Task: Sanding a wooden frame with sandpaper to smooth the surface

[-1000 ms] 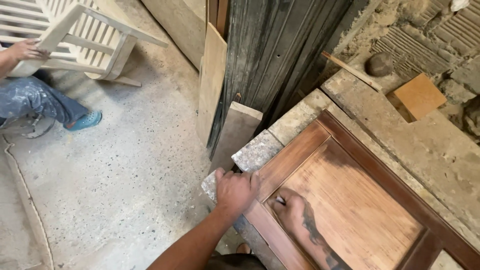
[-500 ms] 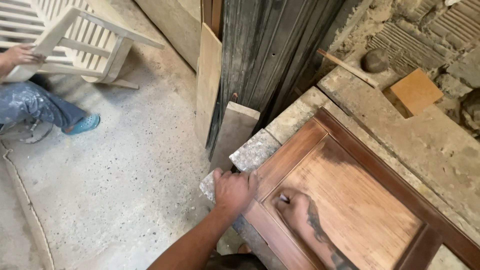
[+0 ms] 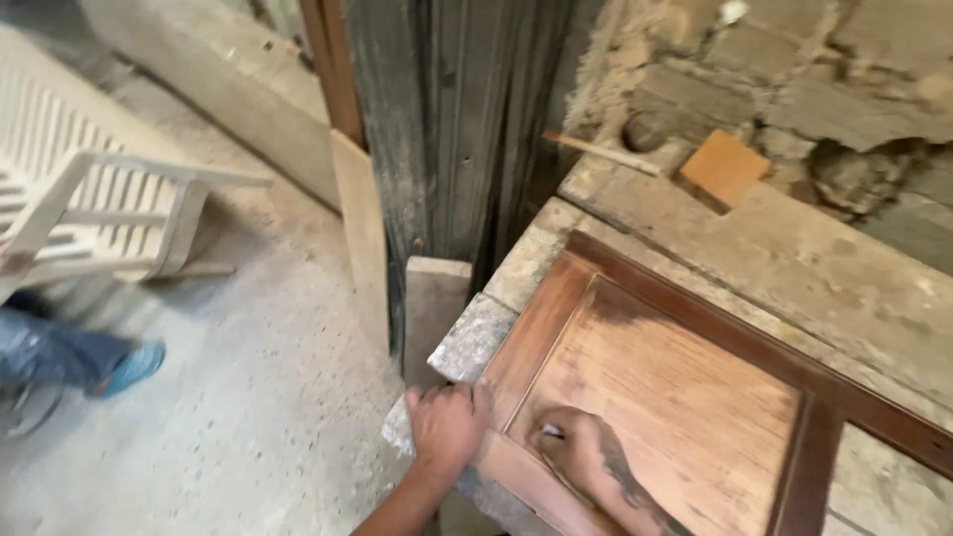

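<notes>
Your view has swung left and tilted up since 1 second ago, so the stone bench (image 3: 794, 268) and the brown wooden door panel (image 3: 665, 397) lying flat on it now sit lower right, while the white slatted chair (image 3: 109, 213) held by another person has slid toward the left edge. Your left hand (image 3: 447, 425) stays clamped, fingers curled, over the panel's near corner; your right hand (image 3: 581, 452) keeps pressing a small pale pad (image 3: 552, 431), barely visible under closed fingers, inside the panel's recess.

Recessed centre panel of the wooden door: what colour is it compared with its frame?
Lighter orange-brown recessed panel inside a darker brown frame; head view.
</notes>
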